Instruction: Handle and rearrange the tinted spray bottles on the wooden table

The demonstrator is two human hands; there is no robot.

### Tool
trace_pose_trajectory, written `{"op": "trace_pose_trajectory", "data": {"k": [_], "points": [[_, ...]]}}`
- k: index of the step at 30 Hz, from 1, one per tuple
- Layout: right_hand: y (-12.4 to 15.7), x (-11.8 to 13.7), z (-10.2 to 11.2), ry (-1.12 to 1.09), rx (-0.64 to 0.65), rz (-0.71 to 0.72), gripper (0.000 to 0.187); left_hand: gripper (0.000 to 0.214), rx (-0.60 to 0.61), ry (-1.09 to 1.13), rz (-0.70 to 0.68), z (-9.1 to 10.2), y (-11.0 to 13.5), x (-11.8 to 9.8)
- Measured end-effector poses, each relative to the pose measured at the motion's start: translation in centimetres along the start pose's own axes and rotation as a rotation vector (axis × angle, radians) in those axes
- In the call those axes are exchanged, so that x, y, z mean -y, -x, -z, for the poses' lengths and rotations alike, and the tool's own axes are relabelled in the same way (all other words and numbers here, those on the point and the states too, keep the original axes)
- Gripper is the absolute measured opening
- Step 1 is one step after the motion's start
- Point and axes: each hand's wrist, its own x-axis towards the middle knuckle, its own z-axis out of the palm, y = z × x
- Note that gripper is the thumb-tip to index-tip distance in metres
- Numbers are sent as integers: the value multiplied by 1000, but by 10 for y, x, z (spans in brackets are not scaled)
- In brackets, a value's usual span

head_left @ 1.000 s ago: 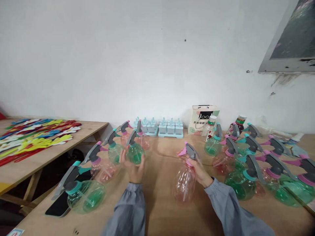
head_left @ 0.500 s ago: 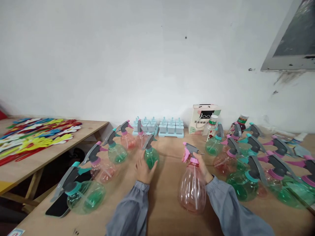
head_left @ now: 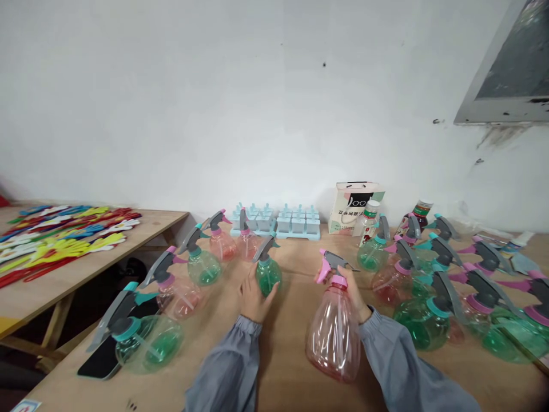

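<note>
My left hand [head_left: 254, 296] is wrapped round the near left side of a small green spray bottle [head_left: 268, 277] with a grey and teal head, its thumb along the front. My right hand [head_left: 346, 286] grips the neck of a clear pink spray bottle [head_left: 333, 335] that has a grey and pink head. This bottle tilts a little, its base toward me and to the left. To the left of my left hand, pink and green spray bottles stand in a slanting row, among them a green one [head_left: 205, 268] and a pink one [head_left: 180, 294].
More spray bottles crowd the right side, a green one [head_left: 422, 320] nearest. Light blue ice-pop moulds [head_left: 298, 224] and a paper bag [head_left: 354, 212] stand by the wall. A phone [head_left: 100, 360] lies at front left. Colourful hand-shaped pieces [head_left: 64, 249] cover another table.
My left hand and the small green spray bottle have shifted slightly right. The pink spray bottle in my right hand has tilted, its base swinging left and toward me.
</note>
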Motion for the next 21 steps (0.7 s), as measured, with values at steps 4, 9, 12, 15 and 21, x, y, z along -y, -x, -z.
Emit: {"op": "trace_pose_trajectory", "data": {"k": [4,9,12,15,21], "points": [[4,4,-5,-19,-31,-57,46,75,13,-14,5,0,0,-1],[7,6,-9,11,-10,-52,46,74,-17,-1,-29,0,0,1],[5,3,-6,67,4,-18,45,73,-21,-3,-37,-1,0,1],[1,-3,0,151,58,25,42,71,-27,-9,-38,-1,1,1],[-3,-9,8,317,-78,214,34,73,-1,-4,-18,-1,0,1]]}}
